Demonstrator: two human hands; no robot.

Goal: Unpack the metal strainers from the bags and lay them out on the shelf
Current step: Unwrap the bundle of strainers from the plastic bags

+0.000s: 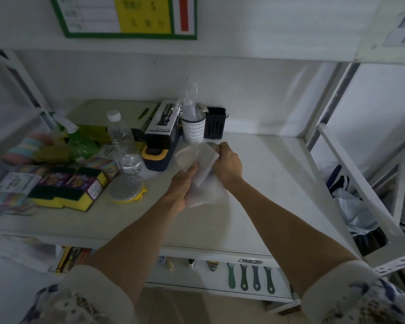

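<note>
Two patterned sleeves [84, 298] nearest. One clear bag [202, 183], strainer [212, 144] barely showing at its top, held over the shelf's [267, 183] middle. Left hand [181, 187] clamped on the bag; right hand [227, 163] closed at its upper end. Probably mid-unpacking; next, sliding it free. None laid out. One spray-bottle box [160, 128] near the back edge.

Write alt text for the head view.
Both hands, left hand and right hand, grip a translucent bag over a white shelf. Sponges, a water bottle and a spray bottle box crowd the shelf's left side.
</note>
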